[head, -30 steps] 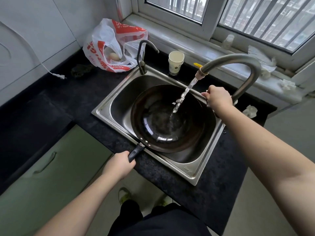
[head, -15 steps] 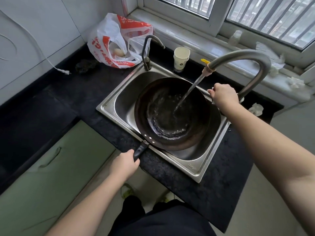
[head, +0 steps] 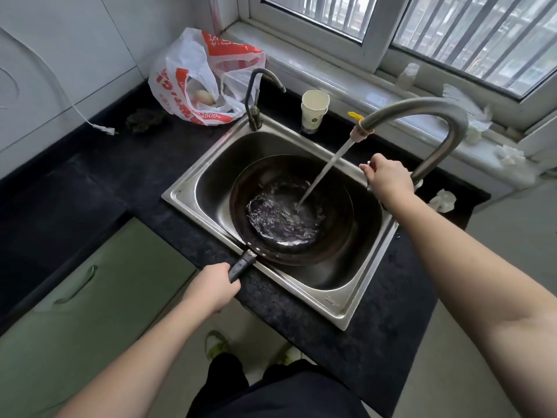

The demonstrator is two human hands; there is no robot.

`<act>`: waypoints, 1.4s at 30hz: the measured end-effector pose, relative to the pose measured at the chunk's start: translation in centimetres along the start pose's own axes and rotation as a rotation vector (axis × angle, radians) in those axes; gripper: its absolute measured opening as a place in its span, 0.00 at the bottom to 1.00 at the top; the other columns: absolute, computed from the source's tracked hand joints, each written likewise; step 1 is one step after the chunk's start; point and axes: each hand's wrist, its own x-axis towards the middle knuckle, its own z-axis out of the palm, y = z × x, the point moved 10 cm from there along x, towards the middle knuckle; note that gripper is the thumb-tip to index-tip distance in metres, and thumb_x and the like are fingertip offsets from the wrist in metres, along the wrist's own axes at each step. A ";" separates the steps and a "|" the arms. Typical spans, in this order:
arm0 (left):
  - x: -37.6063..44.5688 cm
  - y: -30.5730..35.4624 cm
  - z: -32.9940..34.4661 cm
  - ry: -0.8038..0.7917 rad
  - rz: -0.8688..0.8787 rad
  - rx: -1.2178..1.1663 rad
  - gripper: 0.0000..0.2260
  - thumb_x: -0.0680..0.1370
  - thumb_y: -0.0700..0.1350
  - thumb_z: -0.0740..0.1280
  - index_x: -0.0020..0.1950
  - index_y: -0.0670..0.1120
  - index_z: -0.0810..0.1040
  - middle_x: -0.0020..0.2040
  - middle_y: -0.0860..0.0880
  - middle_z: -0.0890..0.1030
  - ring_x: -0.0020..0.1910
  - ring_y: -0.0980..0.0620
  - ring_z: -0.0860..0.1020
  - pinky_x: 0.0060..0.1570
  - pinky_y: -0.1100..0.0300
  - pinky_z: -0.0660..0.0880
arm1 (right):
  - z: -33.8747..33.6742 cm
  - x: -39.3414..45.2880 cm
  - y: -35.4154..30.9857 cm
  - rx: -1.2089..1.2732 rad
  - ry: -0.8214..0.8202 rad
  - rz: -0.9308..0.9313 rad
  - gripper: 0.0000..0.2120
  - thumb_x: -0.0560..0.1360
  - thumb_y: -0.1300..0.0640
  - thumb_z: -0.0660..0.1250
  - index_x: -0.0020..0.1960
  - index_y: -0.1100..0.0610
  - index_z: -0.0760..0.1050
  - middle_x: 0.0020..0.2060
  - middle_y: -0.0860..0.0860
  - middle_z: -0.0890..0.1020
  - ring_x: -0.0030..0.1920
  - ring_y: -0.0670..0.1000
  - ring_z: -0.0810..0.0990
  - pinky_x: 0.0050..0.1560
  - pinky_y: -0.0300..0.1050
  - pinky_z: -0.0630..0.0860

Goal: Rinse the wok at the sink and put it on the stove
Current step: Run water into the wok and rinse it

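Observation:
A dark round wok [head: 334, 236] lies in the steel sink [head: 328, 300], its black handle [head: 241, 265] sticking out over the front rim. My left hand [head: 211, 288] is closed around that handle. Water streams from the tall curved tap [head: 434, 116] into the wok and pools and splashes in its bottom. My right hand [head: 388, 176] is closed on the tap's lever at the base of the spout, at the sink's right rim; the lever itself is mostly hidden under the hand. No stove is in view.
A smaller dark tap [head: 256, 95] stands at the sink's back left corner. Behind it lie a red and white plastic bag [head: 193, 76] and a paper cup [head: 315, 110]. Black countertop [head: 114, 164] surrounds the sink, green cabinet doors [head: 99, 285] below. A white plug [head: 104, 129] rests at left.
More water has gathered and churns in the wok. The stream has thinned to a straight jet. Both hands keep their grips; the camera view shifted slightly.

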 end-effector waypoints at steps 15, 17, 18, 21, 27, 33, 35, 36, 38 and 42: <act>-1.2 -1.5 1.7 0.087 -0.009 -0.067 0.09 0.75 0.50 0.64 0.38 0.48 0.68 0.36 0.48 0.77 0.34 0.44 0.78 0.32 0.54 0.74 | -0.2 -0.3 0.1 0.002 0.023 -0.016 0.16 0.82 0.47 0.56 0.58 0.58 0.73 0.43 0.54 0.76 0.42 0.54 0.69 0.44 0.47 0.61; -0.7 -1.5 1.2 0.059 -0.013 -0.123 0.06 0.74 0.47 0.65 0.39 0.47 0.72 0.36 0.47 0.78 0.32 0.45 0.78 0.31 0.54 0.76 | -0.3 -0.3 0.0 -0.011 0.032 -0.026 0.16 0.82 0.47 0.57 0.58 0.59 0.73 0.45 0.56 0.78 0.43 0.55 0.71 0.43 0.47 0.61; -0.5 -1.5 0.9 0.046 -0.009 -0.137 0.05 0.73 0.46 0.65 0.40 0.46 0.73 0.36 0.46 0.78 0.30 0.46 0.77 0.30 0.54 0.76 | -0.3 -0.3 -0.1 -0.016 0.035 -0.030 0.16 0.82 0.48 0.57 0.58 0.59 0.74 0.47 0.57 0.79 0.44 0.55 0.72 0.43 0.47 0.61; 0.1 -1.3 0.4 0.000 0.004 -0.161 0.04 0.72 0.45 0.65 0.42 0.45 0.75 0.35 0.45 0.78 0.24 0.47 0.76 0.24 0.56 0.75 | -0.2 -0.1 -0.1 -0.012 0.032 -0.031 0.16 0.82 0.48 0.57 0.58 0.59 0.73 0.49 0.57 0.80 0.42 0.54 0.70 0.42 0.46 0.62; 0.6 -0.5 -0.2 -0.026 0.002 -0.022 0.05 0.72 0.47 0.64 0.42 0.46 0.74 0.36 0.46 0.78 0.27 0.44 0.79 0.29 0.52 0.79 | 0.1 0.0 0.0 0.004 0.033 -0.033 0.15 0.82 0.49 0.57 0.57 0.59 0.73 0.45 0.55 0.77 0.41 0.53 0.69 0.43 0.46 0.62; -0.3 0.1 0.1 0.073 -0.009 0.096 0.05 0.74 0.48 0.63 0.41 0.49 0.72 0.37 0.49 0.77 0.35 0.46 0.78 0.30 0.58 0.69 | 0.2 0.0 0.1 0.005 0.055 -0.050 0.14 0.82 0.49 0.57 0.57 0.59 0.73 0.42 0.52 0.73 0.41 0.53 0.71 0.42 0.46 0.62; -0.6 -0.1 0.4 0.101 -0.026 0.062 0.06 0.75 0.49 0.63 0.40 0.49 0.71 0.37 0.49 0.77 0.35 0.46 0.78 0.30 0.58 0.70 | 0.3 0.1 0.1 0.007 0.058 -0.051 0.14 0.82 0.49 0.57 0.56 0.59 0.73 0.41 0.52 0.73 0.42 0.55 0.72 0.42 0.46 0.62; -0.8 -0.3 0.6 0.111 -0.032 0.043 0.06 0.75 0.50 0.62 0.40 0.49 0.71 0.36 0.49 0.77 0.35 0.46 0.78 0.30 0.57 0.71 | 0.3 0.1 0.1 0.005 0.057 -0.048 0.14 0.82 0.49 0.57 0.56 0.59 0.72 0.41 0.52 0.73 0.42 0.55 0.71 0.43 0.46 0.62; -1.1 -0.5 1.1 0.117 -0.040 -0.001 0.08 0.75 0.50 0.62 0.39 0.48 0.70 0.36 0.48 0.77 0.35 0.46 0.78 0.32 0.56 0.73 | 0.3 0.1 0.1 -0.004 0.058 -0.045 0.14 0.82 0.49 0.57 0.56 0.59 0.72 0.41 0.52 0.73 0.41 0.53 0.69 0.43 0.46 0.62; -1.1 -1.3 1.5 0.073 -0.048 -0.145 0.08 0.75 0.51 0.63 0.39 0.47 0.72 0.36 0.48 0.78 0.33 0.46 0.79 0.33 0.52 0.79 | 0.5 0.4 0.3 -0.007 0.056 -0.046 0.14 0.82 0.49 0.57 0.56 0.59 0.72 0.41 0.53 0.73 0.41 0.54 0.69 0.42 0.47 0.62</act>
